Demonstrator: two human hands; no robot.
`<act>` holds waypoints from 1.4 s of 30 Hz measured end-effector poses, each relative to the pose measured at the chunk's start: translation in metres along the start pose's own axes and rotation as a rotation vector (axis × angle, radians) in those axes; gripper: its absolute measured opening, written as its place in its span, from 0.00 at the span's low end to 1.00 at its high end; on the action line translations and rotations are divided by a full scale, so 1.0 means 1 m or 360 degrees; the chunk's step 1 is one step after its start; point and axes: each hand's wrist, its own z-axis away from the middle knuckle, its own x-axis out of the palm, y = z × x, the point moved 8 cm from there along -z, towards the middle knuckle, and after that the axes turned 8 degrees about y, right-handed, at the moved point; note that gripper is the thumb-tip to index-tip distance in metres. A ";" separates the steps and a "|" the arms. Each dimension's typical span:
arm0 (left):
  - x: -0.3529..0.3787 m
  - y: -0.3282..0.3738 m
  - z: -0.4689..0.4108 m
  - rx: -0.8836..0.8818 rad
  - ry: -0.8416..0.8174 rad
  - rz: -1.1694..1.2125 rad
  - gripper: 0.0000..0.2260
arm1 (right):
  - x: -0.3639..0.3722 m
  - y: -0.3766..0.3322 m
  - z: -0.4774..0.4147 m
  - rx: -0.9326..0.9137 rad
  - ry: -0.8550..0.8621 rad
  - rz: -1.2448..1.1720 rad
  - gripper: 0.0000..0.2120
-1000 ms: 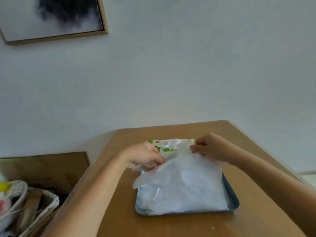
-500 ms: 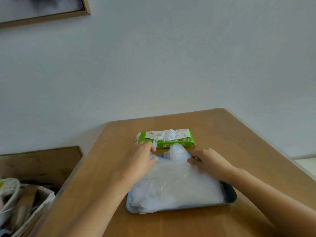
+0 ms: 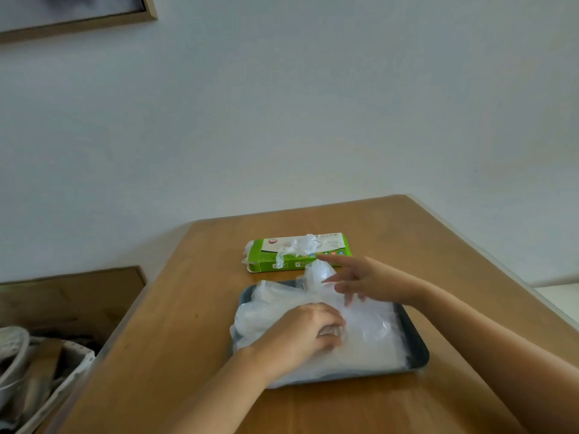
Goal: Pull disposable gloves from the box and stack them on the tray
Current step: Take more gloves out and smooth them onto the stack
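Lower centre, feather-light, slippery gloves (image 3: 369, 336) are pinned on the tray (image 3: 418, 346) by the left hand (image 3: 300, 333), grip unclear, while the spread-fingered right hand (image 3: 360, 283) is held just short of the box (image 3: 266, 261), whose tuft (image 3: 300, 245) looks best pinched lightly.

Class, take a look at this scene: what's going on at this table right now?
A person is stacking clear disposable gloves on a dark tray on a wooden table. The left hand presses down on the pile. The right hand, fingers spread, is at the pile's far end, holding nothing. Behind the tray lies the green box, with another glove sticking out.
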 end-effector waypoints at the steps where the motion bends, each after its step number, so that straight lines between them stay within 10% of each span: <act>1: 0.000 0.000 0.000 -0.0007 -0.0005 -0.0006 0.16 | 0.000 -0.001 -0.002 -0.0011 -0.0074 -0.0008 0.32; 7: 0.007 -0.011 0.003 0.0000 -0.0069 -0.0144 0.19 | -0.003 0.005 -0.018 -0.0107 -0.0057 0.0146 0.37; 12: 0.013 -0.030 0.005 -0.0161 -0.0245 -0.0280 0.31 | -0.029 -0.026 0.008 -0.0419 0.0944 0.0511 0.15; 14: 0.016 -0.040 0.003 -0.0236 -0.0302 -0.0340 0.39 | 0.001 -0.046 0.037 -0.0678 0.0743 0.0637 0.01; 22: 0.018 -0.050 0.005 -0.0356 -0.0395 -0.0512 0.46 | 0.038 -0.010 0.052 -0.0336 -0.0258 0.1179 0.28; 27: 0.019 -0.055 0.008 -0.0475 -0.0356 -0.0462 0.53 | 0.031 -0.011 0.018 -0.0589 -0.0157 0.1618 0.29; 35: 0.011 -0.058 0.019 -0.0585 -0.0364 -0.0498 0.50 | 0.024 0.005 -0.025 -0.0528 -0.0030 0.1014 0.39; 42: -0.054 -0.071 0.034 -0.0815 -0.0178 -0.0558 0.33 | -0.003 -0.012 -0.054 -0.0264 0.0118 0.0748 0.22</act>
